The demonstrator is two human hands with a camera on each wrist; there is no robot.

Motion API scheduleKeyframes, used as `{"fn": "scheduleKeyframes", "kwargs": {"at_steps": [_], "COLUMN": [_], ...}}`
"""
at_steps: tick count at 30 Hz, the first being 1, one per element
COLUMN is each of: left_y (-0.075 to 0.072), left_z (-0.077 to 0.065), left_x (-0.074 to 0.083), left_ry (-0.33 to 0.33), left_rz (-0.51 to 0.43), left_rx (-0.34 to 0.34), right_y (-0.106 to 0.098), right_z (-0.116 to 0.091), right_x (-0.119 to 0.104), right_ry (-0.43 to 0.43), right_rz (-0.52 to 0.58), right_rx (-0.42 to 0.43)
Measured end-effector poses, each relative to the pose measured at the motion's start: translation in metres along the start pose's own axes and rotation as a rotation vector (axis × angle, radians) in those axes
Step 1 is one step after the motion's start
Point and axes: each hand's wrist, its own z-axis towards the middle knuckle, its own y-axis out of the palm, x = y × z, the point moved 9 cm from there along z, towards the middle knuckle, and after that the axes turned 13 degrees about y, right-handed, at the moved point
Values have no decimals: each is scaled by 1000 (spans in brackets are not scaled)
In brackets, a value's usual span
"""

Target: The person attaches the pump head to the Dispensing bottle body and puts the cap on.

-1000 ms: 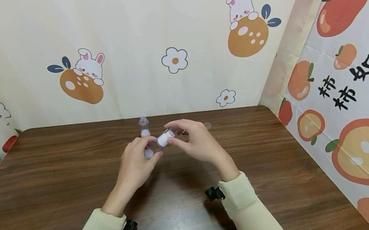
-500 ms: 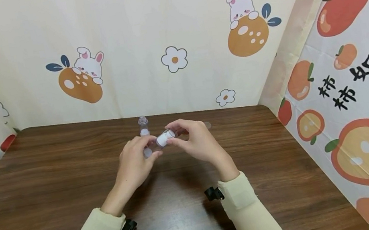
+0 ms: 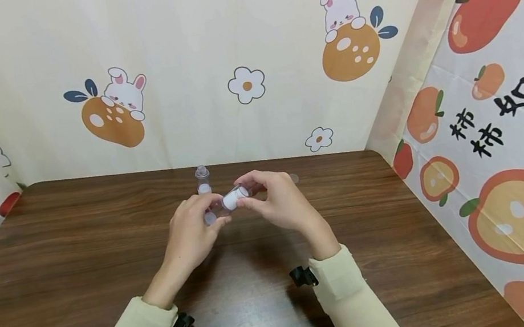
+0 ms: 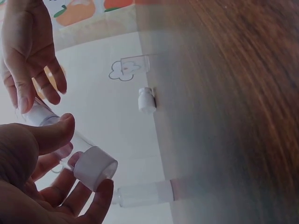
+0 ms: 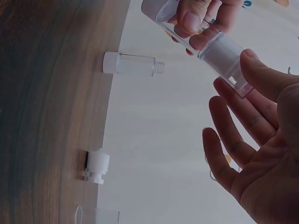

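My left hand (image 3: 193, 221) grips the clear body of a small pump bottle (image 5: 175, 30), which has a white base (image 4: 95, 168) at its lower end. The bottle is tilted. At its other end is a white collar (image 3: 235, 197) under a clear cap (image 5: 240, 85). My right hand (image 3: 281, 201) pinches that capped end between thumb and forefinger, its other fingers spread apart in the right wrist view. Behind the left hand a second clear bottle (image 3: 203, 180) stands upright on the table, with a threaded neck (image 5: 160, 68) and no cap on it.
A loose white pump head (image 5: 98, 162) stands on the table to the right of the second bottle. Beyond it is a loose clear cap (image 4: 135, 64), partly seen behind the right hand in the head view. A printed curtain (image 3: 201, 110) hangs along the table's far edge.
Both hands and the bottle stay in almost the same place. The right fingers shift slightly at the capped end, and the head view drifts a little.
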Motion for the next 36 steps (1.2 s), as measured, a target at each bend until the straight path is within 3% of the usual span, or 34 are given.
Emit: {"fn": "scheduleKeyframes", "kwargs": {"at_steps": [26, 36], "left_y": [-4, -2], "left_z": [0, 3], "left_x": [2, -3], "left_ry": [0, -20], "left_rz": [0, -39], "left_rx": [20, 5], "right_y": [0, -3], "right_z": [2, 2], "right_x": [-2, -7], "right_ry": [15, -47], "right_rz": [5, -15], "right_rx": [16, 26]}}
